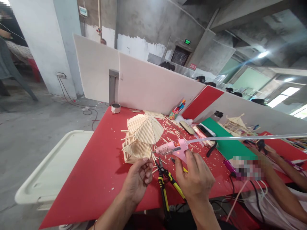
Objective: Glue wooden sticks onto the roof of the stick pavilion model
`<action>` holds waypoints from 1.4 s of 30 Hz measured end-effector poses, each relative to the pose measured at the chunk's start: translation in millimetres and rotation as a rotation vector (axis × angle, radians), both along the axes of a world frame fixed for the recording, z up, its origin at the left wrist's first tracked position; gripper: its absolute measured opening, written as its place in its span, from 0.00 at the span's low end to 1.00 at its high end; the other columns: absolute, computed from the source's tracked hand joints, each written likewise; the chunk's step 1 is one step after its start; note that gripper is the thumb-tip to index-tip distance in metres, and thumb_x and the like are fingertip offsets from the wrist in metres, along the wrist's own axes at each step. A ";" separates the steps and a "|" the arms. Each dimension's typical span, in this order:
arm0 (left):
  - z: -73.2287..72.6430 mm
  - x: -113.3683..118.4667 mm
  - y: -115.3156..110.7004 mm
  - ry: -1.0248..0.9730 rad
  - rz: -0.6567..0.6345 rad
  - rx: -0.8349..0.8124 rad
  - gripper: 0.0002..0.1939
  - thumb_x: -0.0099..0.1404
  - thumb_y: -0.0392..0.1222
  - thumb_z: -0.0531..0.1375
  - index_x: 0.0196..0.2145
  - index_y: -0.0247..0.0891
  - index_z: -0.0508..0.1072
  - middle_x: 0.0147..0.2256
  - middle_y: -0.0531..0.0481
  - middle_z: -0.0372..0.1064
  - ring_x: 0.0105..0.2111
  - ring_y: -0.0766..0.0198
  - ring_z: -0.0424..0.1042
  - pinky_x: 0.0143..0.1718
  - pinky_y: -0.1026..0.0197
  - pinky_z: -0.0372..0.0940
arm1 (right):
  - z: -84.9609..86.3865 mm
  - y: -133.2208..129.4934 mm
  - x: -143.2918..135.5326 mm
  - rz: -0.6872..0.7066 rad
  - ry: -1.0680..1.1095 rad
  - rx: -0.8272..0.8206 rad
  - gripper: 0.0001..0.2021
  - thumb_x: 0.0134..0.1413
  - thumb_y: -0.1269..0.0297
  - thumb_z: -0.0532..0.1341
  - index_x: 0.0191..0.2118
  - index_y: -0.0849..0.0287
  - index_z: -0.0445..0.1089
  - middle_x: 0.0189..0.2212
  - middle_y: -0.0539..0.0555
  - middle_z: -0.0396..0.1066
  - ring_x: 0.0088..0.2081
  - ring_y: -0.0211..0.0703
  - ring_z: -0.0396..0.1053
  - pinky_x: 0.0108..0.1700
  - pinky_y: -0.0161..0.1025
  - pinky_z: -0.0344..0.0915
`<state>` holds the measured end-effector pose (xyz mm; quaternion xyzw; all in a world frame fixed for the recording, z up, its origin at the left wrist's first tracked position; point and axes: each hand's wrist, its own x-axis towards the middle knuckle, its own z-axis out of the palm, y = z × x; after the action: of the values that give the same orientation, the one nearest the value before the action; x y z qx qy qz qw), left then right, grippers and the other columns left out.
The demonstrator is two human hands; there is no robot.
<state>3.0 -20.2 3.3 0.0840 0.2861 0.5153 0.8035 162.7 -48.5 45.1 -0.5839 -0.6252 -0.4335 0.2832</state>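
Note:
A small house model [146, 129] of thin wooden sticks, with a slatted peaked roof over a railed base, sits on the red tabletop. At its front right corner my left hand [139, 175] pinches the edge with thumb and forefinger, the other fingers curled; the exact piece between the fingertips is hidden. My right hand [195, 175] is wrapped around the handle of a pink hot glue gun [171, 148]. Its nozzle points left at that corner, close to my left fingertips. A long clear glue stick [230, 138] extends from its back. Yellow-and-black cutters [165, 179] lie open between my hands.
Loose sticks and chips lie behind the model. A tape roll [116, 108] stands at the back left, a cup of markers [176, 110] at the back. A green board [226, 140] lies right, near a co-worker's arm [275, 185]. A white partition [155, 83] bounds the table.

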 end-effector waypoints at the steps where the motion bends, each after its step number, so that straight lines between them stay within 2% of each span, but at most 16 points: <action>1: -0.1 -0.5 0.0 -0.005 0.000 -0.007 0.07 0.47 0.38 0.66 0.23 0.32 0.72 0.21 0.52 0.67 0.16 0.75 0.55 0.14 0.70 0.46 | -0.2 0.1 0.0 -0.002 0.000 0.003 0.11 0.57 0.63 0.58 0.43 0.62 0.66 0.31 0.55 0.70 0.32 0.42 0.67 0.33 0.36 0.61; 42: 2.3 -2.0 1.8 0.041 -0.014 0.031 0.08 0.45 0.36 0.66 0.22 0.32 0.69 0.21 0.53 0.66 0.16 0.75 0.55 0.16 0.69 0.46 | -2.5 0.2 1.2 0.003 0.022 -0.002 0.13 0.56 0.62 0.60 0.44 0.64 0.67 0.33 0.56 0.71 0.34 0.44 0.69 0.34 0.36 0.63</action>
<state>0.9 -18.4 5.6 0.1090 0.2938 0.5121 0.7997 164.0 -48.3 42.7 -0.5880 -0.6232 -0.4261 0.2903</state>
